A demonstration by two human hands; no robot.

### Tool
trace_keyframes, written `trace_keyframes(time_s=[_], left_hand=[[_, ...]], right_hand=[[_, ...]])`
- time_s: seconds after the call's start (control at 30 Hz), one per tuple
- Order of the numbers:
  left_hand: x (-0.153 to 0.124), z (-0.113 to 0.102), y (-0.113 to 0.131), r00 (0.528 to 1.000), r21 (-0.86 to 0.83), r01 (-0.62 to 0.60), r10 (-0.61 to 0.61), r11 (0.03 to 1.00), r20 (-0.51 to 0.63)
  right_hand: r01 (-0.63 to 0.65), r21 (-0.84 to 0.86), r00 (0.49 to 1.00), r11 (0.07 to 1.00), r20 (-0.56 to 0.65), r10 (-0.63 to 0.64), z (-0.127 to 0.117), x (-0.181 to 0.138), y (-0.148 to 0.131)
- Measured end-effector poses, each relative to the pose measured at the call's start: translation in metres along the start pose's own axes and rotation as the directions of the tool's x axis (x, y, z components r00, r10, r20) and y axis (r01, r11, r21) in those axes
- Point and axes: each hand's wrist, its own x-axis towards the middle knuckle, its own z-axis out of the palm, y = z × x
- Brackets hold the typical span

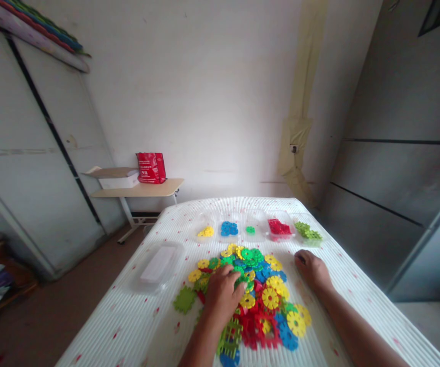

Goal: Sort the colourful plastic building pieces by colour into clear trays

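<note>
A heap of plastic building pieces in yellow, green, blue and red lies on the table, many of them notched discs. My left hand is over the heap's left side, its fingers apart and bent down among green discs; I see no piece held in it. To the right of the heap, my right hand rests on the cloth with its fingers curled in. Whatever it may hold is hidden. Square red pieces and a square green piece lie at the near and left sides.
Beyond the heap, clear boxes hold yellow discs, blue discs, a green disc, red pieces and light-green pieces. A clear lidded container is at left. A side table bears a red bag.
</note>
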Motion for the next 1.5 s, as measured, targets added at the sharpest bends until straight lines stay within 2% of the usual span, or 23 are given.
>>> trace_keyframes(time_s=[0.2, 0.4, 0.53, 0.67, 0.77, 0.83, 0.9, 1.0, 1.1, 1.23, 1.37, 1.5], left_hand=[[0.001, 0.006, -0.005, 0.997, -0.029, -0.042, 0.04, 0.999, -0.069], [0.003, 0.011, -0.009, 0.991, -0.05, -0.056, 0.049, 0.997, -0.127], [0.003, 0.011, -0.009, 0.988, -0.068, -0.061, 0.051, 0.996, -0.149], [0.002, 0.011, -0.011, 0.986, -0.077, -0.067, 0.054, 0.995, -0.157], [0.004, 0.014, -0.015, 0.985, -0.081, -0.049, 0.035, 0.996, -0.167], [0.005, 0.017, -0.018, 0.984, -0.087, -0.035, 0.019, 0.996, -0.175], [0.005, 0.019, -0.021, 0.983, -0.094, -0.023, 0.006, 0.995, -0.181], [0.006, 0.019, -0.022, 0.983, -0.097, 0.003, -0.02, 0.995, -0.181], [0.005, 0.019, -0.021, 0.982, -0.096, 0.028, -0.045, 0.995, -0.182], [0.005, 0.019, -0.021, 0.983, -0.101, 0.045, -0.063, 0.994, -0.174], [0.005, 0.018, -0.02, 0.984, -0.104, 0.053, -0.069, 0.993, -0.162], [0.004, 0.017, -0.019, 0.986, -0.099, 0.066, -0.08, 0.993, -0.147]], right_hand=[[-0.002, -0.032, 1.0, 0.999, 0.031, 0.003, 0.001, 0.0, 0.001], [-0.011, -0.031, 1.0, 0.999, 0.013, 0.011, 0.0, 0.0, -0.002], [-0.015, 0.02, 1.0, 1.0, 0.001, 0.015, -0.005, 0.0, -0.004], [0.033, 0.165, 0.996, 0.986, 0.081, -0.047, -0.019, -0.005, -0.022], [0.078, 0.316, 0.96, 0.946, 0.231, -0.156, -0.033, -0.017, -0.049], [0.103, 0.374, 0.906, 0.922, 0.348, -0.242, -0.041, -0.028, -0.068], [0.156, 0.366, 0.857, 0.917, 0.412, -0.311, -0.046, -0.039, -0.084], [0.226, 0.272, 0.829, 0.935, 0.451, -0.332, -0.047, -0.05, -0.098], [0.218, 0.204, 0.835, 0.954, 0.467, -0.291, -0.044, -0.054, -0.102], [0.162, 0.22, 0.869, 0.962, 0.431, -0.245, -0.04, -0.052, -0.1], [0.058, 0.278, 0.927, 0.959, 0.343, -0.155, -0.036, -0.047, -0.093], [0.009, 0.294, 0.976, 0.956, 0.205, -0.073, -0.027, -0.04, -0.079]])
